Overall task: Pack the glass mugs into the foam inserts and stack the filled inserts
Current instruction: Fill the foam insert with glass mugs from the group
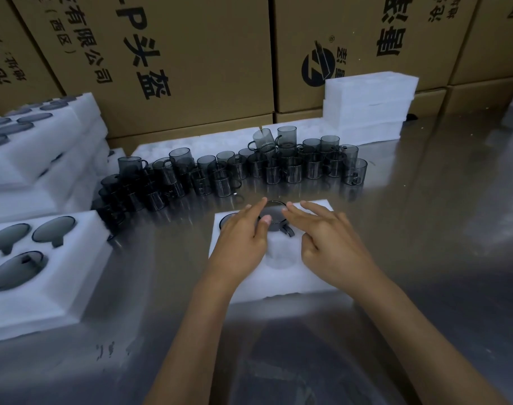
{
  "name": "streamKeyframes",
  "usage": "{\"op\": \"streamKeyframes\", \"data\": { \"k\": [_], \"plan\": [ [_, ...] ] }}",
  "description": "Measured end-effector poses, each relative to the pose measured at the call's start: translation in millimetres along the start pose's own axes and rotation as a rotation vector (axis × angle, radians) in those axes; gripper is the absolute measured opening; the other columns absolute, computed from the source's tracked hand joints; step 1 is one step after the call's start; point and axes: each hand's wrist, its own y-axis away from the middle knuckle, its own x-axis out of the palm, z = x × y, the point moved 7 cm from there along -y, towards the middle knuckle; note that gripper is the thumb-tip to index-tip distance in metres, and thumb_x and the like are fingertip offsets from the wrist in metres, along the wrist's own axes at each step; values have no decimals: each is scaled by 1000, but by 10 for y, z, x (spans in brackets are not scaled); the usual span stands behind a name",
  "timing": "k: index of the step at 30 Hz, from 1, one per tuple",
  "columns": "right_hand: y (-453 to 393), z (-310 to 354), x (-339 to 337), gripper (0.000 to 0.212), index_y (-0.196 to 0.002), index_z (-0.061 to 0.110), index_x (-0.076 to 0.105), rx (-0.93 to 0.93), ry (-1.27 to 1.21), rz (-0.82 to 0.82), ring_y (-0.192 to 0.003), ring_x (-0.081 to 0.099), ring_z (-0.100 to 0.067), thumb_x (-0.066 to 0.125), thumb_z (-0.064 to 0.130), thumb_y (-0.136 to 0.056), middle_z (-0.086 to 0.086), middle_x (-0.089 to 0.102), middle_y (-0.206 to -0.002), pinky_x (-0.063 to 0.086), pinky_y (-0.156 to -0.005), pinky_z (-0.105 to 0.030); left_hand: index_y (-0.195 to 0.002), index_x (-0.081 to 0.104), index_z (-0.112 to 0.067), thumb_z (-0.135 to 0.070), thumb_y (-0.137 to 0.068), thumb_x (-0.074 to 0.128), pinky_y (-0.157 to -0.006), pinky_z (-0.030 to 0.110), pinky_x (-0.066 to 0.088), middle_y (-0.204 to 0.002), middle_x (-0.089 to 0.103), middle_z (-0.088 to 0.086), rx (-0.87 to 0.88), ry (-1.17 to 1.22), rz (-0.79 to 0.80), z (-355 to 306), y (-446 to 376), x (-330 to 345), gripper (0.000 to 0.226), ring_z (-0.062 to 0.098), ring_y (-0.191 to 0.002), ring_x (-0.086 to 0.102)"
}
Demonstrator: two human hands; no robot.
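Your left hand (pixel 243 232) and right hand (pixel 328 232), fingers spread, press the mug (pixel 274 219) into the foam insert (pixel 278 276); uneven pressure could jam its handle.

Left foam inserts (pixel 30 276) cut off by frame edge; far mug (pixel 227 220) half-hidden behind left hand (pixel 240 238).

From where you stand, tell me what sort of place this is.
Probably a packing station in a warehouse or factory: printed cardboard cartons stacked behind a steel table, dozens of loose glass mugs, and white foam inserts piled ready, with filled inserts stacked at left.
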Motion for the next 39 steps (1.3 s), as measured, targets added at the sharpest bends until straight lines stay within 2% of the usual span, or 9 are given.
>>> {"op": "streamKeyframes", "data": {
  "k": [5, 14, 25, 28, 30, 31, 33, 37, 39],
  "plan": [
    [-4, -8, 54, 64, -150, 25, 42, 17, 22, 72, -150, 20, -9, 37, 4, -90, 11, 37, -158, 15, -110, -26, -152, 37, -29, -33, -106, 38, -121, 34, 2, -164, 24, 5, -11, -150, -14, 0, -29, 33, 46, 14, -154, 3],
    [-13, 7, 83, 62, -153, 28, 37, 38, 64, 148, -153, 12, -12, 34, 9, -94, 15, 29, -161, 14, -117, -35, -153, 32, -27, -30, -107, 32, -122, 36, -3, -166, 14, -9, -15, -280, 36, 25, -81, 106, 46, 13, -153, -10],
    [26, -9, 46, 63, -150, 29, 43, 78, 7, 73, -147, 25, -10, 39, 8, -91, 15, 37, -157, 14, -112, -23, -157, 27, -23, -28, -108, 26, -122, 31, 0, -166, 17, -7, 20, -320, -8, -39, 14, 105, 49, 12, -154, 4],
    [29, -15, 12, 62, -147, 29, 49, 106, -39, 34, -143, 32, -10, 41, 6, -90, 13, 46, -152, 18, -111, -23, -152, 39, -21, -18, -105, 37, -120, 33, 16, -160, 34, 0, 27, -140, -69, -79, 37, 34, 47, 19, -150, 24],
    [33, -15, -13, 61, -145, 28, 52, 111, -52, 17, -139, 37, -12, 41, 6, -89, 10, 51, -148, 24, -109, -24, -139, 56, -22, -8, -100, 45, -99, 32, 46, -135, 61, 6, -7, 179, -187, -52, 25, -160, 43, 16, -115, 61],
    [33, -12, -20, 60, -144, 28, 53, 112, -58, 11, -136, 38, -12, 41, 5, -89, 10, 52, -147, 24, -107, -24, -130, 63, -24, -5, -98, 47, -85, 24, 51, -119, 69, 0, -32, 317, -275, 9, 9, -299, 41, 4, -92, 66],
    [43, 2, -43, 59, -142, 26, 56, 116, -77, -9, -132, 39, -10, 42, 5, -89, 10, 53, -146, 23, -105, -21, -118, 68, -28, -4, -97, 46, -76, 6, 43, -105, 67, -17, -91, 395, -440, 186, -53, -577, 38, -16, -84, 59],
    [33, 3, -80, 53, -134, 25, 63, 155, -179, -51, -118, 53, -11, 46, 3, -88, 8, 61, -137, 34, -100, -23, -113, 65, -28, -6, -92, 45, -85, 24, 45, -89, 66, -9, -258, 299, -485, 523, -405, -791, 36, 14, -96, 61],
    [26, -67, -88, 46, -128, 26, 67, 221, -306, -73, -84, 58, 5, 49, 5, -91, 8, 66, -128, 40, -81, -9, -120, 62, -27, -9, -91, 48, -87, 31, 46, -88, 66, -2, -319, 198, -377, 621, -684, -733, 37, 25, -99, 62]
  ]
}}
